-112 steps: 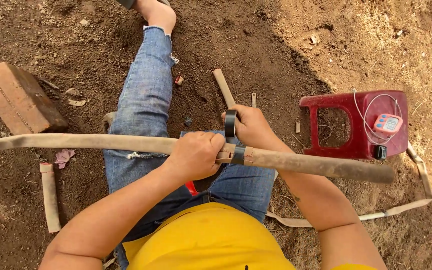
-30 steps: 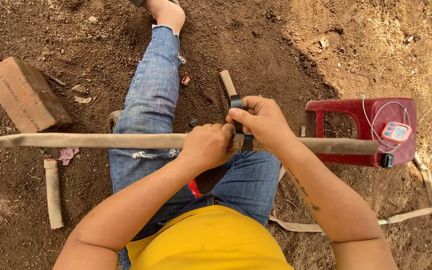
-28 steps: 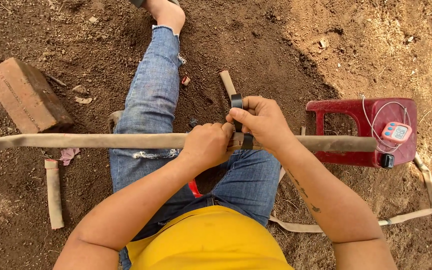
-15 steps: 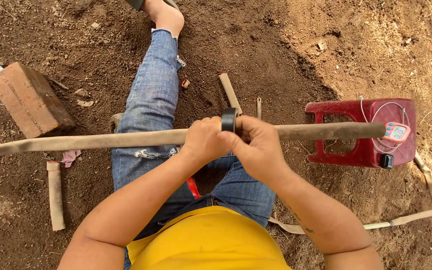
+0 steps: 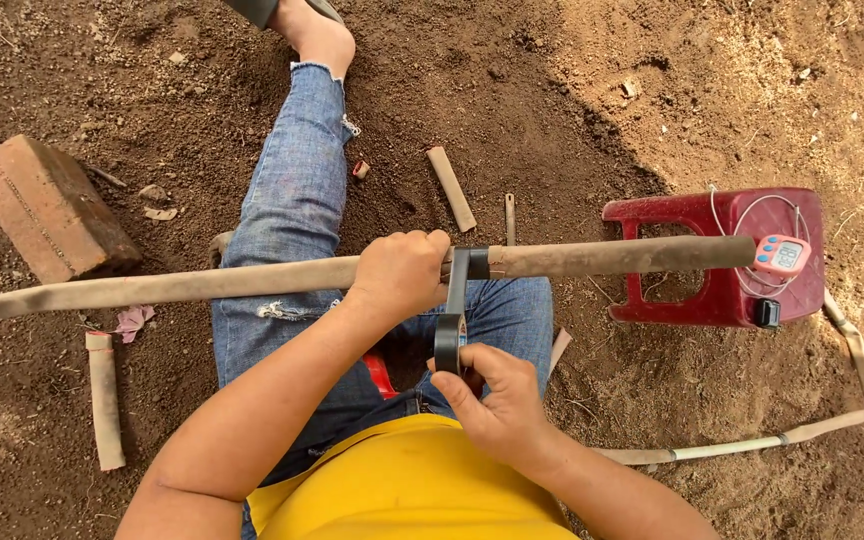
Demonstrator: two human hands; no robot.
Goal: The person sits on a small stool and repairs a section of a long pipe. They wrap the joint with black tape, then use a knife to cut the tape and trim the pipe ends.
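Tape roll (image 5: 449, 343): black, hangs just below the hose over the lap, its strip drawn taut up to the wrap, so the tension keeps the winding tight.
Right hand (image 5: 497, 400): nearest item; fingers curled shut on the roll, pulling it toward the body.
Left hand (image 5: 399, 275): fist closed round the hose just left of the wrap, steadying it so it does not turn or sag under the pull.
Hose (image 5: 202, 285): long, flat, tan; lies crosswise over the denim-clad legs, running from the far left edge to the stool on the right.
Tape wrap (image 5: 474, 263): dark band on the hose, right beside the left hand.
Stool (image 5: 712, 290): red plastic, right of the legs; the hose's right end rests on it, kept off the soil.
Timer (image 5: 780, 256): small, pink, with a display, on the stool top at the hose's end.
Hose offcut (image 5: 104, 398): short piece on the soil, near left.
Brick (image 5: 47, 208): red, lying on the soil far left, apart from the hose.
Short stick piece (image 5: 450, 188): on the soil beyond the hose, centre.
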